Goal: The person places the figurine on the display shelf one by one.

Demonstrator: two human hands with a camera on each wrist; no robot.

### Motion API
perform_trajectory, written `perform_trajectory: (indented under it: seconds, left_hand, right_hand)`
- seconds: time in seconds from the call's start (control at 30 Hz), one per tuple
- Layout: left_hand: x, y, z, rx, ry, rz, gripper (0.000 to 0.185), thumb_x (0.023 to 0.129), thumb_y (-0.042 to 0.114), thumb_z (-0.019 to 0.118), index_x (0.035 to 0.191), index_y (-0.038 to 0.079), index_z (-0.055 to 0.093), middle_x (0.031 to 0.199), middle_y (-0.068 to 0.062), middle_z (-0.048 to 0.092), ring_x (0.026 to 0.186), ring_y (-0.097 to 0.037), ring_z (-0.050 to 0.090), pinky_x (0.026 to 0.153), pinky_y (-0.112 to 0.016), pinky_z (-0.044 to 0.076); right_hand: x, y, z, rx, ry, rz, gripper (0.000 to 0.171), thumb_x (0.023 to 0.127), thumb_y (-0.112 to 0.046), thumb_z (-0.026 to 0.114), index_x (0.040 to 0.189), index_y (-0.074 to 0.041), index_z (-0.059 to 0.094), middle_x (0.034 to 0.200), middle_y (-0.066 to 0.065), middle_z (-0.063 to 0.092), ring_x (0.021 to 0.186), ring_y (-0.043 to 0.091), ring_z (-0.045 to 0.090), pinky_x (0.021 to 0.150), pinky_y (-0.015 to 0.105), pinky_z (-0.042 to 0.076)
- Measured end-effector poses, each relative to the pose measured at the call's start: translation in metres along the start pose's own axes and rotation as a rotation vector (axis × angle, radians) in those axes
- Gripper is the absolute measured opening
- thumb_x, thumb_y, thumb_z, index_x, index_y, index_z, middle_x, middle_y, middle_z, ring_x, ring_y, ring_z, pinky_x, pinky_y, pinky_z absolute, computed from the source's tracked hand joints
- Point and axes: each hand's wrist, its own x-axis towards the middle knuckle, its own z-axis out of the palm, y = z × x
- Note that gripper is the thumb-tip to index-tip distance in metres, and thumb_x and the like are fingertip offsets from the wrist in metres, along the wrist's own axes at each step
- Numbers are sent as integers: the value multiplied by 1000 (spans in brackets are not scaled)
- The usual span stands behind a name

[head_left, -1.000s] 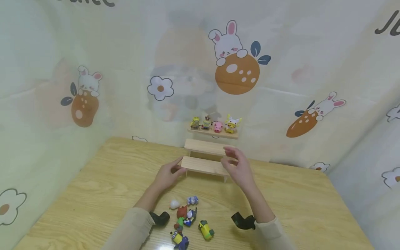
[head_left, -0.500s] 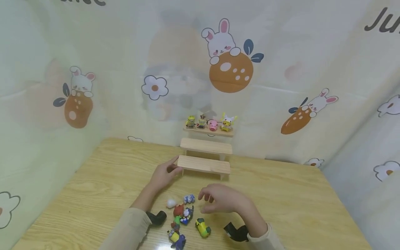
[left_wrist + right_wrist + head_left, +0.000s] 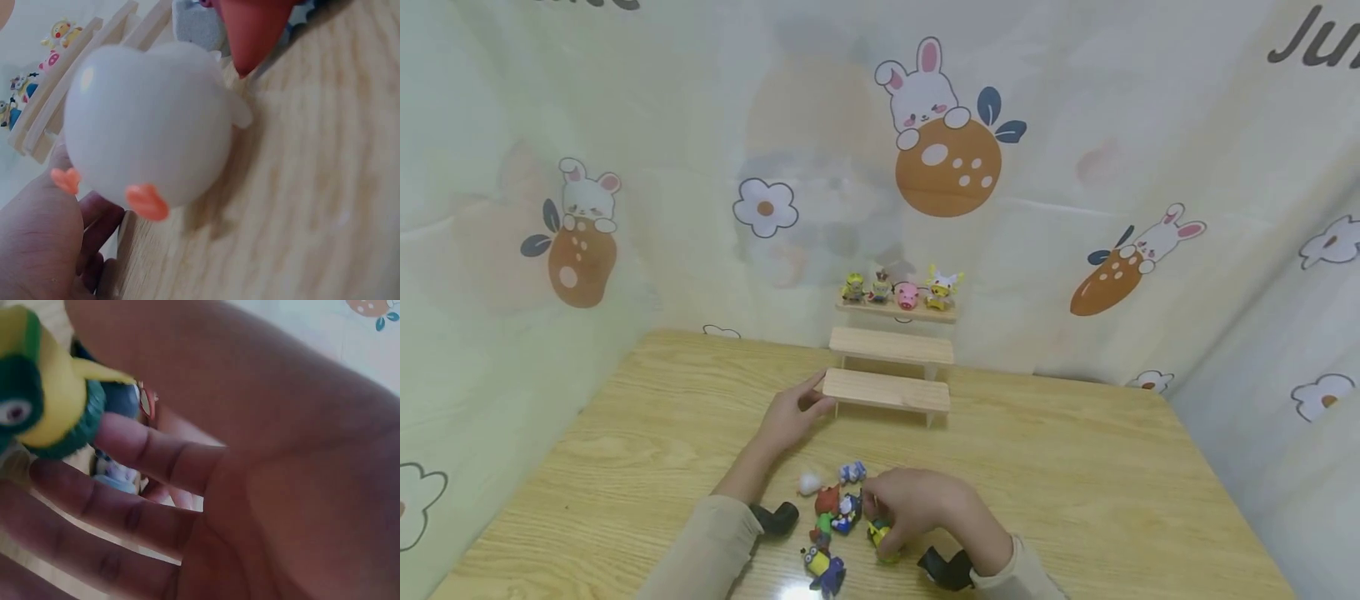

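Note:
At the left end of the lowest step of a wooden stepped shelf point(image 3: 887, 389), my left hand point(image 3: 790, 417) grips the board between thumb and fingers. My right hand point(image 3: 925, 504) is low over the tabletop, its thumb and fingers about a yellow-and-green toy figure point(image 3: 877, 533). In the right wrist view the fingers are extended, the index fingertip right at the green base of that figure point(image 3: 59, 419). To its left lie a purple-and-yellow minion figure point(image 3: 823, 571), a red-and-green figure point(image 3: 826, 504), a blue-and-white figure point(image 3: 847, 510), a small grey-blue figure point(image 3: 852, 472) and a white bird toy point(image 3: 150, 125) with orange feet.
On the top step point(image 3: 895, 313) stand a yellow figure point(image 3: 853, 288), a crowned figure point(image 3: 881, 289), a pink pig point(image 3: 907, 296) and a yellow figure with a white hood point(image 3: 941, 290). A patterned curtain point(image 3: 700, 275) hangs behind the wooden table point(image 3: 1075, 467).
My right hand has moved from the right end of the shelf down toward me to the yellow-and-green figure. My left hand stays at the shelf's left end.

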Motion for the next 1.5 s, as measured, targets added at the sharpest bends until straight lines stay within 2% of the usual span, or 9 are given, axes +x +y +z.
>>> perform_trajectory:
  seconds: [0.13,0.37,0.57,0.8,0.97,1.3,1.5]
  left_hand:
    - [0,0,-1,-2,-1,0,64,88,47,61,143,19,44,102,-3,71,106,-24,62,101,-46,43]
    - [0,-2,1,-13,-7,-10,63,89,47,61,144,21,43,102,-2,71,105,-22,62,100,-45,45]
    - [2,-2,1,-9,-6,-13,65,88,47,62,144,21,43,102,-1,71,105,-22,62,99,-46,45]
    - [2,-2,1,-11,-6,-19,64,88,46,62,144,21,43,102,-2,71,103,-22,62,97,-45,46]
    - [2,-1,1,2,-4,-12,64,88,46,63,144,22,43,102,-2,72,103,-22,63,97,-45,46]
    - [1,-2,1,-7,-12,-10,64,88,46,62,143,20,43,103,-3,72,109,-25,62,103,-47,42]
    - [1,-2,1,-9,-10,-13,64,88,47,61,143,20,43,103,-3,72,110,-26,61,105,-48,40]
  right_hand:
    - [3,-3,5,-35,7,21,31,72,-20,80,83,-19,51,69,-12,47,60,1,40,53,16,35]
    - [5,-5,9,-57,12,48,37,71,-18,82,85,-19,48,70,-11,44,61,3,39,54,18,35]
    - [3,-1,3,-14,0,75,37,71,-16,83,87,-18,50,70,-9,44,62,4,39,55,19,34]
    - [2,10,-1,4,35,96,35,73,-16,82,89,-18,51,74,-9,48,65,4,41,57,19,36]
    - [4,20,-4,30,105,102,32,73,-16,81,89,-18,52,76,-7,51,66,5,43,58,19,38]
    - [16,36,-4,35,306,25,30,76,-14,77,93,-14,52,80,-5,53,69,5,47,61,20,42]
    - [23,44,-3,56,395,27,34,78,-18,78,103,-12,56,91,-4,58,78,8,53,69,22,47]
